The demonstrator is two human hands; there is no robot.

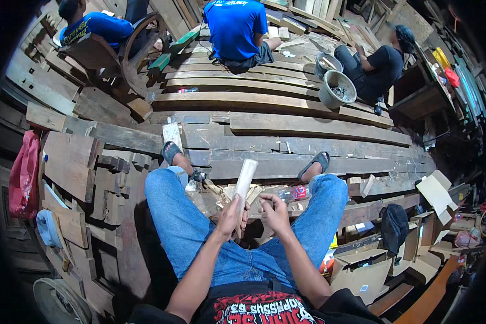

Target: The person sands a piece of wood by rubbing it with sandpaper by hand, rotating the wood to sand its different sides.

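The left hand [234, 217] held a pale wooden piece [246, 179] by its lower part. The right hand [277, 216] was curled nearby, between the blue jeans legs [173, 216].

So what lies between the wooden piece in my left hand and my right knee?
The head view shows your right hand between the wooden piece and right knee, with wood scraps and a clear, red-labelled bottle beyond it.

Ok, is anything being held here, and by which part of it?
The wood, held by its lower part, nearer the person, in the left grip. Whether the right grip holds anything small cannot be told.
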